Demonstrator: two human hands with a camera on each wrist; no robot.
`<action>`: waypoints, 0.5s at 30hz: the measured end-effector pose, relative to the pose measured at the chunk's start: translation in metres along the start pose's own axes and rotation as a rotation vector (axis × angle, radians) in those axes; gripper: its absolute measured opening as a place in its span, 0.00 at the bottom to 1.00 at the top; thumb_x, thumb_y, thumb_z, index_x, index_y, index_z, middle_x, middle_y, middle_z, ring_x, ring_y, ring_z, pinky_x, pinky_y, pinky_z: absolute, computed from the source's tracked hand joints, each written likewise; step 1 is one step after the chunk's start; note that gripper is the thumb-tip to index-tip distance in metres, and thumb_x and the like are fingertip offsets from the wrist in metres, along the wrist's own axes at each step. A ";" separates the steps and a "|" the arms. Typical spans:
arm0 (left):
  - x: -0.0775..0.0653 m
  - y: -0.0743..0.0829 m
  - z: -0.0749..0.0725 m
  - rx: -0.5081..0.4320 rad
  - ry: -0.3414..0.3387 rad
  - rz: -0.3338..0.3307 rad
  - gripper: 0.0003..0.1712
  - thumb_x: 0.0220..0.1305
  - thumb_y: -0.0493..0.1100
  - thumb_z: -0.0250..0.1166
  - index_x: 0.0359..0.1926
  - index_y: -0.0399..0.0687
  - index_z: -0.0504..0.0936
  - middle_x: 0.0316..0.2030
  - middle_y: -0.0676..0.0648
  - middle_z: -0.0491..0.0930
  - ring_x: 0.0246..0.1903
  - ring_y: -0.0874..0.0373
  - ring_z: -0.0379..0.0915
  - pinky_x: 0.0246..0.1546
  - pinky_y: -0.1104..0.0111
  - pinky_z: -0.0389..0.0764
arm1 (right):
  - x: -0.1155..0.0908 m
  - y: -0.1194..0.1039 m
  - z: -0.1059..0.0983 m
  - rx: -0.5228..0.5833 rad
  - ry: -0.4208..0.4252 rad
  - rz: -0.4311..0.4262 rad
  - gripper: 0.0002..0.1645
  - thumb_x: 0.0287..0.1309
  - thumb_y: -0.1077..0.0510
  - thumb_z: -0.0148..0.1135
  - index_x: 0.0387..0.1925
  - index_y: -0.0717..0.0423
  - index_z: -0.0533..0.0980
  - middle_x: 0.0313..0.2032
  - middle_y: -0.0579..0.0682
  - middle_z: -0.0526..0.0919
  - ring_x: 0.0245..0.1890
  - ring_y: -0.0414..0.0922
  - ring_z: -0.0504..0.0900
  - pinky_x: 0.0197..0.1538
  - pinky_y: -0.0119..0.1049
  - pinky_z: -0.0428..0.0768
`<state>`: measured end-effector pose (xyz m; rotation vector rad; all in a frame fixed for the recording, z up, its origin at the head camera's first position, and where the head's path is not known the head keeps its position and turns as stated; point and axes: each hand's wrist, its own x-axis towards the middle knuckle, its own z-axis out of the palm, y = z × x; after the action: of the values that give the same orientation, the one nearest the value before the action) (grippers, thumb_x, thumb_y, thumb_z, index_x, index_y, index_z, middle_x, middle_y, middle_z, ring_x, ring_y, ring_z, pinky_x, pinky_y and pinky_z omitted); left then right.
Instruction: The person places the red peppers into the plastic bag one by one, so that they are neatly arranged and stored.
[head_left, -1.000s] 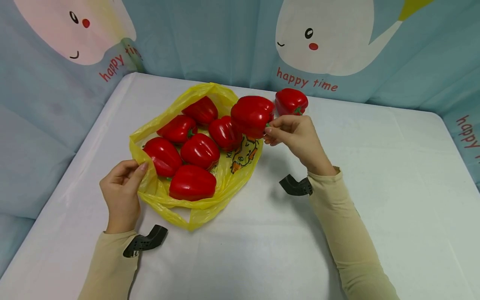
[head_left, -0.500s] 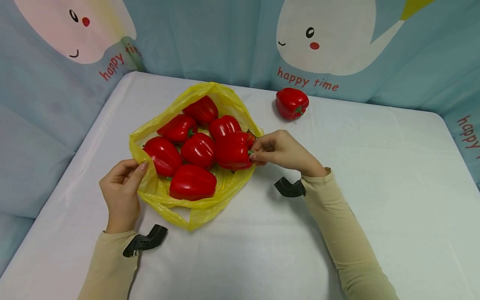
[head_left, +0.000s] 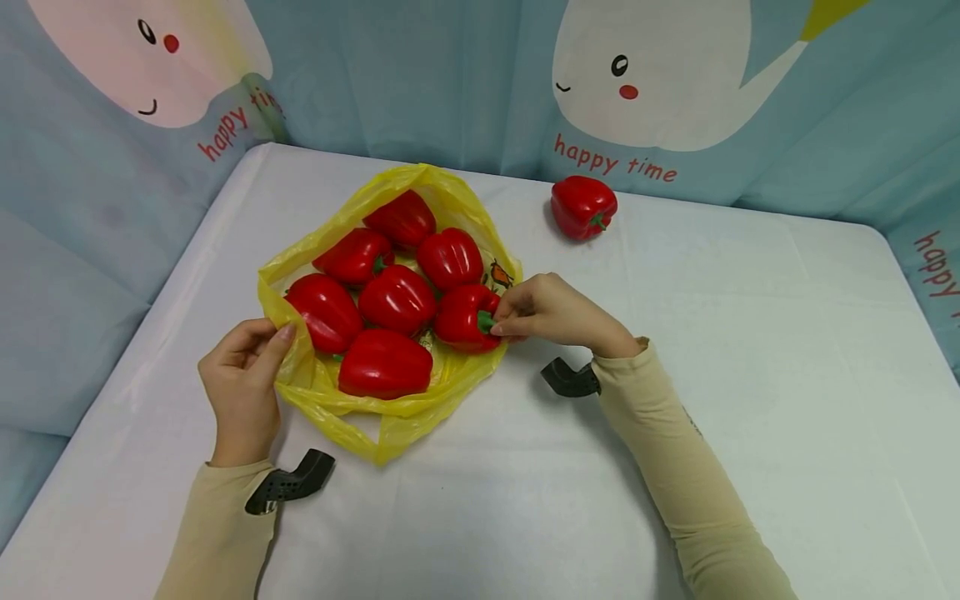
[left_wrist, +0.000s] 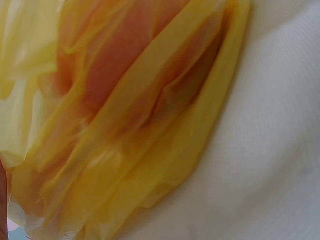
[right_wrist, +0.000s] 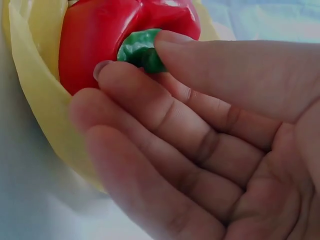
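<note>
A yellow plastic bag (head_left: 457, 385) lies spread with its mouth wide, several red bell peppers inside. At the bag's left rim my left hand (head_left: 246, 383) pinches the plastic between thumb and fingers; the left wrist view shows mostly the bag's folds (left_wrist: 150, 150). Over the right rim, my right hand (head_left: 558, 315) holds a red bell pepper (head_left: 459, 321) by its green stem (right_wrist: 137, 47). In the right wrist view the thumb lies on the stem and fingertips touch the pepper's side. This pepper sits inside the bag beside the others.
One more red bell pepper (head_left: 583, 207) rests on the white tablecloth (head_left: 750, 358) behind my right hand, near the far edge. A blue curtain (head_left: 450, 83) with cartoon whales hangs beyond the table. Black wrist mounts (head_left: 292, 482) stick out from both sleeves.
My right hand has carried the bell pepper from above the bag's far right rim nearer and down into the bag. The pepper has tipped, showing its stem. My left hand has stayed put.
</note>
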<state>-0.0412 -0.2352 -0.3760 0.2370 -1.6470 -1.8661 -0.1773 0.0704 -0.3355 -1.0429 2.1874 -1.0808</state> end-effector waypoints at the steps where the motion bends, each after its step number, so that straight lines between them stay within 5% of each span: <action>1: 0.000 0.000 0.000 -0.002 0.001 0.000 0.05 0.56 0.26 0.63 0.30 0.36 0.84 0.24 0.49 0.80 0.19 0.62 0.64 0.23 0.80 0.70 | 0.001 0.001 0.000 0.003 -0.004 0.006 0.04 0.55 0.62 0.67 0.27 0.60 0.81 0.23 0.48 0.82 0.24 0.41 0.79 0.31 0.34 0.78; 15: 0.001 -0.003 -0.001 -0.037 -0.003 0.001 0.05 0.56 0.25 0.64 0.29 0.35 0.83 0.24 0.48 0.80 0.19 0.62 0.65 0.23 0.80 0.70 | 0.007 0.007 0.007 -0.175 -0.046 0.085 0.06 0.51 0.61 0.69 0.22 0.57 0.81 0.20 0.46 0.81 0.21 0.38 0.72 0.29 0.31 0.70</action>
<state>-0.0422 -0.2363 -0.3789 0.2186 -1.6129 -1.8950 -0.1794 0.0647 -0.3458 -1.0271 2.2997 -0.8317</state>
